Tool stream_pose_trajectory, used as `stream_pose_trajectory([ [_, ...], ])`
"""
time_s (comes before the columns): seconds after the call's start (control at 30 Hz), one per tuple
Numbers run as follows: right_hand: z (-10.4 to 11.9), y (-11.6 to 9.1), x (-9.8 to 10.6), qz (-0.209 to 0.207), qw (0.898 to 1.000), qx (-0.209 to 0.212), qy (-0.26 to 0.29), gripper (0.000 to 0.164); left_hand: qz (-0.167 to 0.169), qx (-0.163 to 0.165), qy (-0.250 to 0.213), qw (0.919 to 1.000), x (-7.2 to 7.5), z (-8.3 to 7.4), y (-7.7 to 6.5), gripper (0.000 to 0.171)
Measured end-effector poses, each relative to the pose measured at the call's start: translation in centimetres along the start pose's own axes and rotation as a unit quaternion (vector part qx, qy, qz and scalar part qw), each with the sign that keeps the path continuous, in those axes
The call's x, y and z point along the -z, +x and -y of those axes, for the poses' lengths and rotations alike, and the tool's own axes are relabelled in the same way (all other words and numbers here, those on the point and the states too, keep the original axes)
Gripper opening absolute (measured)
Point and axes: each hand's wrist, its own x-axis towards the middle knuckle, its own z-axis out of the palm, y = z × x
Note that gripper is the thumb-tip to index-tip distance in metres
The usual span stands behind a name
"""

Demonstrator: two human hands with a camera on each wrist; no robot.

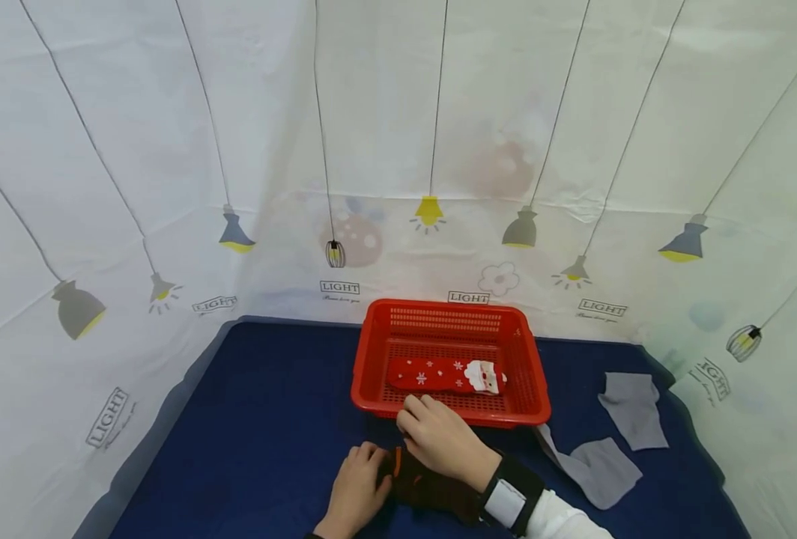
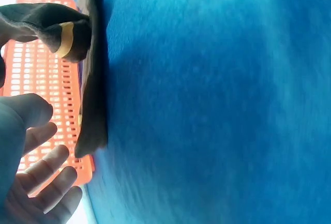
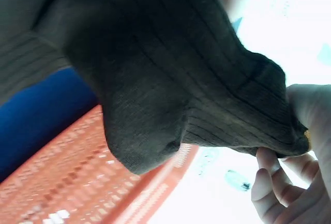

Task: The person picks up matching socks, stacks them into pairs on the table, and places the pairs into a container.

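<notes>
A dark brown ribbed sock (image 1: 432, 490) with orange bands lies on the blue cloth in front of the basket, part of it raised. In the right wrist view, my right hand (image 3: 302, 167) pinches one end of the sock (image 3: 150, 74) between thumb and fingers. My left hand (image 1: 358, 483) is beside the sock's left end; in the left wrist view the left hand (image 2: 39, 167) has loosely spread fingers with nothing between them. Another dark length of fabric (image 2: 93, 115) lies along the cloth there; whether it is a second sock, I cannot tell.
Behind the hands stands a red plastic basket (image 1: 536, 397) containing a red sock (image 1: 432, 374) with a Santa face and snowflakes. On the right lie a grey sock (image 1: 634, 412) and another grey sock (image 1: 601, 471), partly beside the basket. A lamp-printed white sheet (image 1: 398, 135) surrounds the blue surface (image 1: 257, 419).
</notes>
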Motion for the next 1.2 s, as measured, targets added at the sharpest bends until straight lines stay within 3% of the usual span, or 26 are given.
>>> stream_pose_trajectory([
  [0.3, -1.3, -3.7, -1.1, 0.011, 0.998, -0.056, 0.024, 0.022, -0.017, -0.043, 0.005, 0.9989, -1.2, -1.0, -0.2, 0.020],
  [0.47, -2.1, -6.4, -2.0, -0.001, 0.996, -0.081, 0.028, 0.024, -0.011, -0.046, 0.008, 0.9989, -1.5, -1.5, -0.4, 0.018],
  [0.7, -2.8, -10.3, -3.2, 0.025, 0.991, -0.129, 0.037, 0.028, -0.012, -0.047, 0.029, 0.9984, -1.9, -2.1, -0.3, 0.017],
  [0.87, -3.4, -12.8, -3.6, 0.021, 0.986, -0.160, 0.040, 0.032, -0.019, -0.053, 0.035, 0.9978, -2.2, -2.4, -0.2, 0.017],
  [1.2, -3.8, -16.8, -4.0, 0.071, 0.971, -0.223, 0.041, 0.031, 0.054, -0.054, 0.006, 0.9971, -2.5, -2.9, -0.1, 0.018],
])
